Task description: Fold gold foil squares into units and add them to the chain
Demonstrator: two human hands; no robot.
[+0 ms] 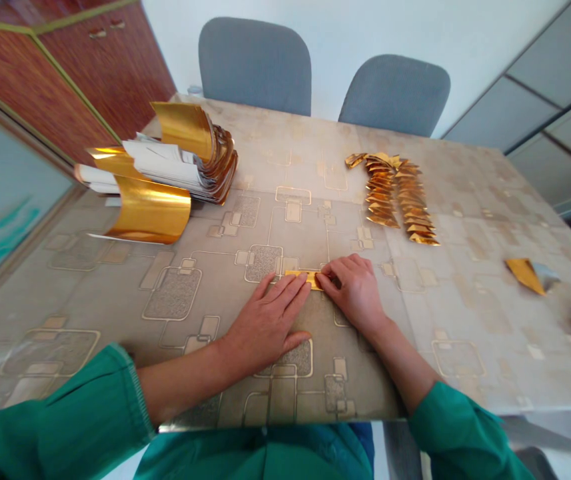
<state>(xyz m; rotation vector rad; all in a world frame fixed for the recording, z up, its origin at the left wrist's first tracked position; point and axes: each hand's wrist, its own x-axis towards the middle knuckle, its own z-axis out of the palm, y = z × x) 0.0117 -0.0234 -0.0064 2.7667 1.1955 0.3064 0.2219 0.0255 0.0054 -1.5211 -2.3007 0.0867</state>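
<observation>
Pressing on a gold strip (314, 283), the left hand (265, 320) lies nearly flat, fingers extended, fingertips on the paper, grasping nothing. Right hand (355, 290): fingers curled, thumb and fingertips brought together at the strip's right end, apparently pinching it. Strip location: on the counter (310, 240), between the two hands, partly covered by fingers.

Done, as judged: many folded pieces (381, 193) stand beyond the right hand, packed in two rows with a few bridging the far end. Exact count not possible; they overlap.

In progress: one strip, narrow and flat, without the peaked form of those pieces; judged part-way through its folding.

Left, as judged: a thick pile of sheets (165, 163), gold and white, beyond and left of the left hand, with a curled sheet (158, 210) at its near side. Remaining stock looks large. Well right of the right hand: a gold piece (528, 275), state unclear.
</observation>
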